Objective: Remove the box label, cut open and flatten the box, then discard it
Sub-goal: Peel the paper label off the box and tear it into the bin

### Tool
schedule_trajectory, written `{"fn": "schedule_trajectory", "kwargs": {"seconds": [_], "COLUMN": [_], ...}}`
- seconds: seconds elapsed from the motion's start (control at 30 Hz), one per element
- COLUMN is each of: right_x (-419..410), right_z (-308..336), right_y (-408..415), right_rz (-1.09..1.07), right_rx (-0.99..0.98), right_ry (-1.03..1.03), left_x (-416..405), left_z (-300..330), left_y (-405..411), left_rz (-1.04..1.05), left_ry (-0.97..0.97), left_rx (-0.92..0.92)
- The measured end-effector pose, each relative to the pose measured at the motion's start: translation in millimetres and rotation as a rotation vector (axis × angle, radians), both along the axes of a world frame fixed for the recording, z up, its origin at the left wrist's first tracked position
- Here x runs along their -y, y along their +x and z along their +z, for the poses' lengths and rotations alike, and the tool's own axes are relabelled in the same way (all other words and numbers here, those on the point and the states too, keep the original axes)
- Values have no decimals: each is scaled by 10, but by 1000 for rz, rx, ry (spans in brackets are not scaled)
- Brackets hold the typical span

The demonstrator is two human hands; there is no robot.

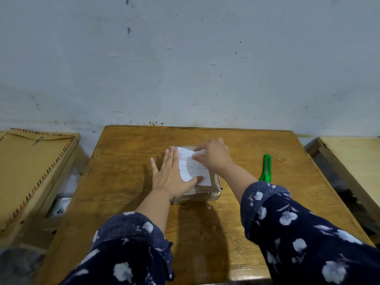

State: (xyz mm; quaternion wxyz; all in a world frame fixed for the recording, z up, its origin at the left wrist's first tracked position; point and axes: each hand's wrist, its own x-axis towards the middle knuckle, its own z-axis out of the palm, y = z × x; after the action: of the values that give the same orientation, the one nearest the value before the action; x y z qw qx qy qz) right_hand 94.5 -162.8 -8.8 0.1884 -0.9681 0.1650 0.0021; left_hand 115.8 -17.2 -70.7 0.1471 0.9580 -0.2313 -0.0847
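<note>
A small brown cardboard box [207,193], wrapped in clear tape, sits in the middle of the wooden table [123,171]. A white printed label [194,169] lies on its top. My left hand [171,173] rests flat on the box's left side, fingers spread, thumb pressing the label's near edge. My right hand [212,156] pinches the label's far right corner, which looks lifted and blurred. A green utility knife [266,168] lies on the table to the right of the box, untouched.
A second wooden table [35,171] with a striped edge stands to the left, another pale one [353,161] to the right. A grey wall runs right behind the table. A white object [60,206] lies in the gap at the left.
</note>
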Motion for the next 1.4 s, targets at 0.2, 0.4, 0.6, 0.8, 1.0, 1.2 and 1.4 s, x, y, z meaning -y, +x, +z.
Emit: {"fn": "schedule_trajectory", "kwargs": {"seconds": [0.2, 0.4, 0.6, 0.8, 1.0, 1.2, 1.4], "right_x": [-66, -118, -40, -62, -57, -42, -4], "right_z": [5, 100, 105, 41, 35, 108, 220], "right_y": [-35, -72, -167, -240, -287, -309, -386], "right_rz": [-49, -41, -257, -300, -31, 77, 36], "right_rx": [19, -43, -92, -45, 34, 25, 68], "right_ry": [-120, -107, 103, 152, -38, -159, -96], "left_x": [-4, -20, -22, -53, -216, -189, -183], "left_z": [-52, -44, -35, 17, -55, -30, 21], "left_y": [30, 25, 49, -13, -213, -197, -225], "left_rz": [-29, -59, -68, -45, -52, -29, -24], "left_ry": [19, 25, 23, -49, -19, 66, 99], "left_rx": [16, 29, 28, 57, 38, 76, 67]}}
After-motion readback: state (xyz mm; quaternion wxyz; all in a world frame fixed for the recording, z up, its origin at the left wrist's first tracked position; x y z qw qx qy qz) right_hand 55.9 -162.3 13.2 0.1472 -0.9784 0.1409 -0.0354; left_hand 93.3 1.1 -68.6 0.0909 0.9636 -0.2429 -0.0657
